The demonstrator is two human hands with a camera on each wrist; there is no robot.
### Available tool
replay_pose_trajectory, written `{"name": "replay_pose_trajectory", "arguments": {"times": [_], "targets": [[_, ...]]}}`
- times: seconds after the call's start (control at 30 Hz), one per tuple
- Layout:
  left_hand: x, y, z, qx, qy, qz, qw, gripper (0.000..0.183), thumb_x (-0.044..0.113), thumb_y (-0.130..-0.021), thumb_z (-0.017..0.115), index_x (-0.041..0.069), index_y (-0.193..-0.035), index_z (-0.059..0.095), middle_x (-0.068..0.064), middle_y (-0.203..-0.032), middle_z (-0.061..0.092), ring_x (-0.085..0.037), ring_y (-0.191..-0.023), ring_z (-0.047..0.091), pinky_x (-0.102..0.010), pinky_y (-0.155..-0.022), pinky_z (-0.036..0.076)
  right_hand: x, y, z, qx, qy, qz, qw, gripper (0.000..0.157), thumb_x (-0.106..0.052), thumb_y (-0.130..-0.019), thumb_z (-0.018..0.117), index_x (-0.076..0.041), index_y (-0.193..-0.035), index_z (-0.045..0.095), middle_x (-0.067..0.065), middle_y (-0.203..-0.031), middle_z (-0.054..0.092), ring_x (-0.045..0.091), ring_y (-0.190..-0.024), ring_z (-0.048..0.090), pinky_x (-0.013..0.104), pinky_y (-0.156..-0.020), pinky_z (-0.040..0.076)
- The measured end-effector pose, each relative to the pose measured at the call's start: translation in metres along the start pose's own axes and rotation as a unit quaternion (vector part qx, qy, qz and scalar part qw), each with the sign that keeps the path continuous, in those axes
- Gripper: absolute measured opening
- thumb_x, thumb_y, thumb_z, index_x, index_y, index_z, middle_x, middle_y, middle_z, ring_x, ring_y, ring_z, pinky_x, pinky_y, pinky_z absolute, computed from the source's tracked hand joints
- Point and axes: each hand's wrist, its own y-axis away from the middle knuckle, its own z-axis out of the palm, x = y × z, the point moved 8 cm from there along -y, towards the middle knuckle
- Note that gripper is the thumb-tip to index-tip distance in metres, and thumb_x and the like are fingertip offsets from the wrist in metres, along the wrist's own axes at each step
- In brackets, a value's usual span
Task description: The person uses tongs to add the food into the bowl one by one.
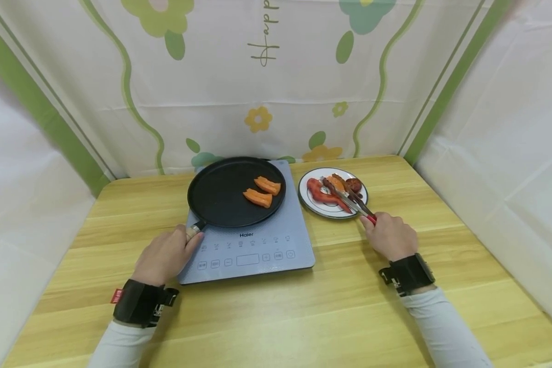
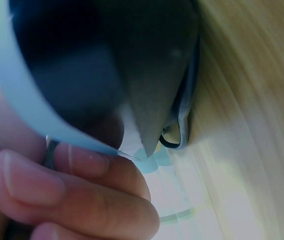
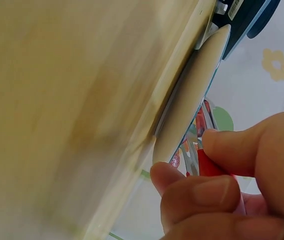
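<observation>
My left hand [image 1: 163, 255] grips the handle [image 1: 194, 230] of a round black frying pan [image 1: 221, 197]. Two orange slices [image 1: 258, 198] lie toward the pan's right side. In my right hand [image 1: 392, 237] is a pair of tongs [image 1: 355, 202] with red on the handle; thumb and fingers pinch that red part [image 3: 209, 165] in the right wrist view. The tongs' tips reach over a white plate [image 1: 306, 205], on either side of an orange piece [image 1: 335, 183]. Beside it on the plate lie a red curved piece [image 1: 319, 191] and a dark red round piece [image 1: 354, 184].
The pan stands on a light grey Haier induction cooker [image 1: 257, 250], its touch controls facing me. Cooker and plate rest on a wooden table [image 1: 349, 306]. A white flowered cloth [image 1: 303, 82] hangs behind, and white cloth walls stand at both sides.
</observation>
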Motion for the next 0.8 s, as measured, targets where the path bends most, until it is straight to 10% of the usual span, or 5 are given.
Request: {"name": "replay_pose_trajectory", "arguments": {"times": [0.8], "targets": [[-0.0013, -0.0004, -0.0006, -0.002, 0.0, 0.002, 1.0, 0.05, 0.053, -0.099, 0.038, 0.004, -0.094, 0.045, -0.006, -0.07, 0.042, -0.019, -0.06, 0.045, -0.032, -0.052, 0.033, 0.0035, 0.0005, -0.0002, -0.007, -0.012, 0.012, 1.0, 0.056, -0.064, -0.096, 0.033, -0.012, -0.099, 0.055, 0.008, -0.066, 0.048, 0.022, -0.054, 0.046, 0.038, -0.045, 0.033]]}}
